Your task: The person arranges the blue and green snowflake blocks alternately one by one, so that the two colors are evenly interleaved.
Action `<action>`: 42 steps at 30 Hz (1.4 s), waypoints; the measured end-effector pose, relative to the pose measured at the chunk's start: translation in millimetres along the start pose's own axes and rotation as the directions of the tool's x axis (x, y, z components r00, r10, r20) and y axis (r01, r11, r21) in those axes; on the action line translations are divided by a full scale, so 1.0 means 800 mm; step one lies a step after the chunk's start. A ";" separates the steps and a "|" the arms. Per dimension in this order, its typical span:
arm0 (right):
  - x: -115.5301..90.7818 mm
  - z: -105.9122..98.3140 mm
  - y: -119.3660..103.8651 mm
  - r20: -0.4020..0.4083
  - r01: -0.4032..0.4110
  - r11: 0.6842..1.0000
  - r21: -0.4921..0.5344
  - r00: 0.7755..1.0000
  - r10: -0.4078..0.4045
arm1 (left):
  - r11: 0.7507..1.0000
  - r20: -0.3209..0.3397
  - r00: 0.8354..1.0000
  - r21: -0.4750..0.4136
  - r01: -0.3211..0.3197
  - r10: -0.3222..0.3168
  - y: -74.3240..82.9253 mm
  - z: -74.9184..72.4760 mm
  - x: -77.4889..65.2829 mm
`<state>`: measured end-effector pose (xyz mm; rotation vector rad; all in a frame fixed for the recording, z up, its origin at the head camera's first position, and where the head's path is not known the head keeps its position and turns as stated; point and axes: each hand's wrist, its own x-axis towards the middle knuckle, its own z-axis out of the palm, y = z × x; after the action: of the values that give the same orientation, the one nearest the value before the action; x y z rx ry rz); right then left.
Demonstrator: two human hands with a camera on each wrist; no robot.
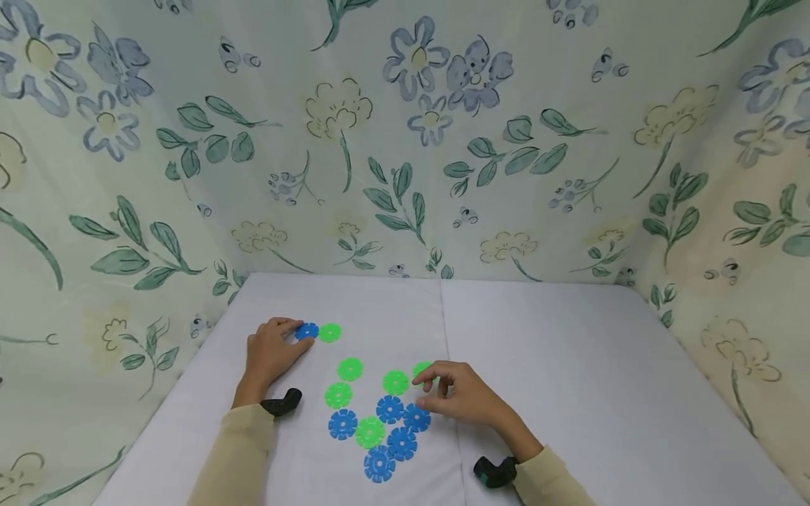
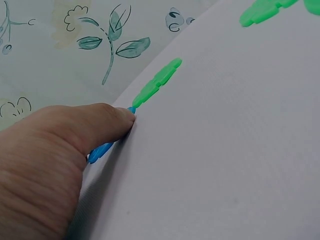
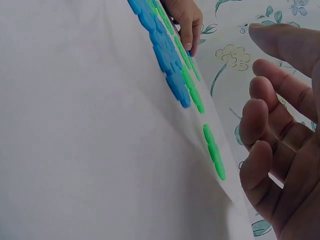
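Left hand (image 1: 275, 351) pinching blue disc (image 1: 306, 331), right hand (image 1: 468, 395) empty

Blue disc sits between left thumb and fingers, toward the far-left corner of the surface (image 1: 582, 372). Green disc (image 1: 330, 333) just right of it, beyond the fingertips. Then a cluster of green and blue discs (image 1: 370, 433) between the hands, nearer the left edge than the right. Right hand: fingers loosely bent, thumb apart, partly covering the cluster's right side in head view; contact there, can't tell.
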<state>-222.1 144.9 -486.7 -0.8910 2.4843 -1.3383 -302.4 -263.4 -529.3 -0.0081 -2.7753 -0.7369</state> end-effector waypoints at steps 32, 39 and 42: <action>-0.007 0.013 0.018 0.124 -0.093 0.989 -0.114 0.986 0.107 | 1.000 0.022 1.000 0.013 0.006 -0.006 -0.001 0.005 -0.011; -0.005 0.012 0.014 0.107 -0.068 0.979 -0.190 0.990 0.089 | 1.000 -0.006 1.000 0.009 -0.001 0.001 0.002 0.001 -0.008; -0.004 0.010 0.010 0.105 -0.062 0.976 -0.211 0.991 0.085 | 1.000 -0.010 1.000 0.010 -0.003 0.003 0.003 0.000 -0.006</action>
<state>-219.3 144.7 -498.3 -0.8798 2.5735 -0.9901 -297.8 -260.7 -529.4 -0.0068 -2.7691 -0.7201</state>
